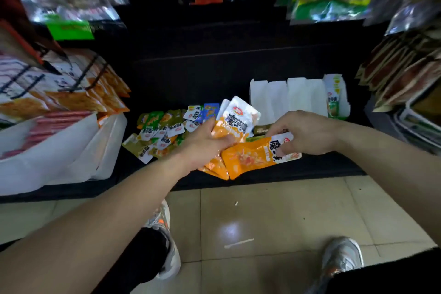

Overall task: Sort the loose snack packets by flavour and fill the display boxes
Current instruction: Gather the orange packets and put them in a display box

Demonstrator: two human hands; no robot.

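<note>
- Dark shelf ran across 12 o'clock, with the tiled floor below it at 6.
- Big white tub sat at 9 o'clock with pink-striped packs in it. Not part of this sort, we judged.
- White display box stood at 1 o'clock on the shelf. A few green packets stood upright at its far right end, and the rest looked unfilled.
- Loose pile of green, blue and white-ended packets lay on the shelf at 10 o'clock, just beside our left hand.
- Left hand was at centre, fingers curled round an orange bundle of same-flavour packets fanned upward.
- Right hand was at 3 o'clock of the left, thumb and fingers pinching the white end of a single orange packet, which lay flat against the bundle's lower edge.
- Step, as we judged it: gathering the orange flavour, adding one more packet to the stack.
- Next move called for squaring that packet's edges with the bundle, then carrying the lot to the box at 1 o'clock and standing it upright.
- Sorting looked early, with much of the pile unsorted.
</note>
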